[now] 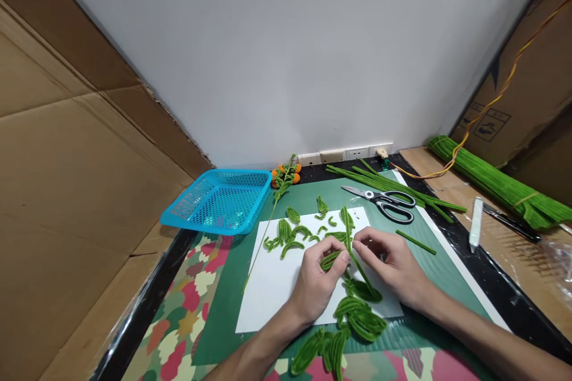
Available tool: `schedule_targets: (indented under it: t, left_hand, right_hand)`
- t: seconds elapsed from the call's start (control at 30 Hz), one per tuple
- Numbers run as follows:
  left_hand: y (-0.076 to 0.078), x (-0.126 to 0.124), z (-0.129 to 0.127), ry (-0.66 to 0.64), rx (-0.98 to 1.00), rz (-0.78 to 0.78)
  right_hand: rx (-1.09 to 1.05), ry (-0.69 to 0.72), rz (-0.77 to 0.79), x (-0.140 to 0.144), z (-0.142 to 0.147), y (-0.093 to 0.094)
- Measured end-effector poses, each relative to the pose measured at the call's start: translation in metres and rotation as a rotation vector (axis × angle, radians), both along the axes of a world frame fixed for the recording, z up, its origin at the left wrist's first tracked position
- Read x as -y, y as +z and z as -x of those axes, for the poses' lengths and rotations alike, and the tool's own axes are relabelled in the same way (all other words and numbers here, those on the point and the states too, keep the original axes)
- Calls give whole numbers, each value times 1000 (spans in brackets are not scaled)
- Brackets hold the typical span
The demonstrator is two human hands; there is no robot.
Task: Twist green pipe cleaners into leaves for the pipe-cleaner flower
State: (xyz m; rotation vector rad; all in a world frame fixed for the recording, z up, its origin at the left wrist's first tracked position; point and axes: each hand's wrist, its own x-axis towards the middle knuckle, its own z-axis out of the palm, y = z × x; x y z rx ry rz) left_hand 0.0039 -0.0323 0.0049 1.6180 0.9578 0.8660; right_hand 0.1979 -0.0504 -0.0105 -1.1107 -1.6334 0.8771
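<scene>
While both hands pinch the green pipe-cleaner leaf stem above the white paper sheet, the left hand fingers clamp a small leaf loop; the right hand fingers close on the stem. Twisting tight at that joint seems wise, with finished leaves just beneath.

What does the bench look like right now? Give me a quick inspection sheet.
Surface: green mat with white sheet on it.
Job's things: leafy green stem, held by both hands; loose green leaves on the sheet.
Clutter: scissors, blue basket, pipe cleaner bundle, orange flower sprig.
Hands: left hand and right hand pinch the stem.
Cables: yellow cord to wall sockets.
Surroundings: cardboard panels, white wall.
</scene>
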Motion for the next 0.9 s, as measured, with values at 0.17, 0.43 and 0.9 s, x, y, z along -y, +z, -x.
schedule_targets:
  t: [0.17,0.43,0.9]
  left_hand:
    - [-5,-3,0,-20,152,282]
    - [-7,-7,-1,-123,258,400]
    - [-3,-5,0,-169,263,368]
  right_hand:
    - [403,-14,-602,-4,-12,-4]
    - [532,-5,-700,-7,-26,-9]
    - [465,80,-660,-4,-26,0]
